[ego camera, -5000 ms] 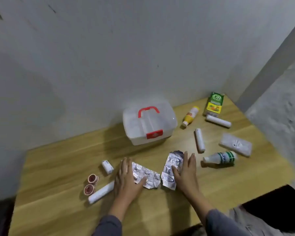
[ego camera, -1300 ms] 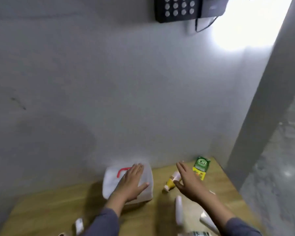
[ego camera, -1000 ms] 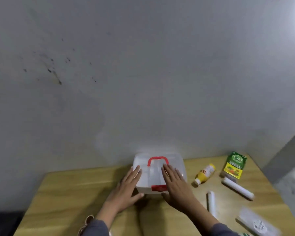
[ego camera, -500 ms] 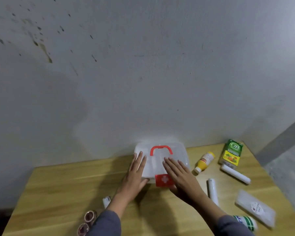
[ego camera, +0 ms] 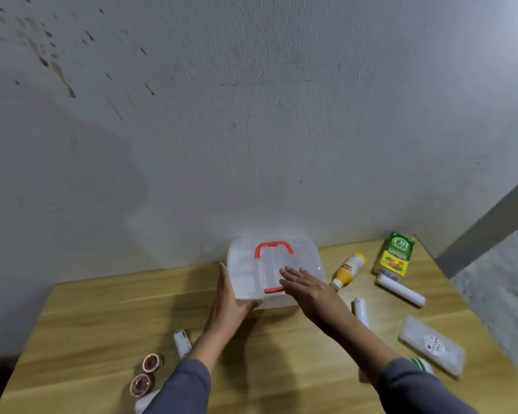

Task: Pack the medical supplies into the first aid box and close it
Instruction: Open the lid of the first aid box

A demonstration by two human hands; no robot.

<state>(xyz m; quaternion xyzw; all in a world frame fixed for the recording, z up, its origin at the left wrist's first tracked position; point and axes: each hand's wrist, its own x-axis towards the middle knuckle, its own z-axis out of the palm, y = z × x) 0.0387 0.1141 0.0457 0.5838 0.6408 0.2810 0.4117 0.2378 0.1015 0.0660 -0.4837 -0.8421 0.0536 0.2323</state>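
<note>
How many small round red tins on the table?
2. Both sit near the front-left edge, left of the left sleeve: one tin, the other tin just nearer the camera. More may be hidden under the arms.

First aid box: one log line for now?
first aid box: lid down | left hand: on left side | right hand: flat on lid | supplies: unpacked

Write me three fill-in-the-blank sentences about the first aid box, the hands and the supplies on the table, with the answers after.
1. The handle on the first aid box is coloured ____.
2. The box's lid is ____, with both hands on the box.
3. The yellow bottle lies between the box and the ____ carton.
Answers: red; closed; green
</note>
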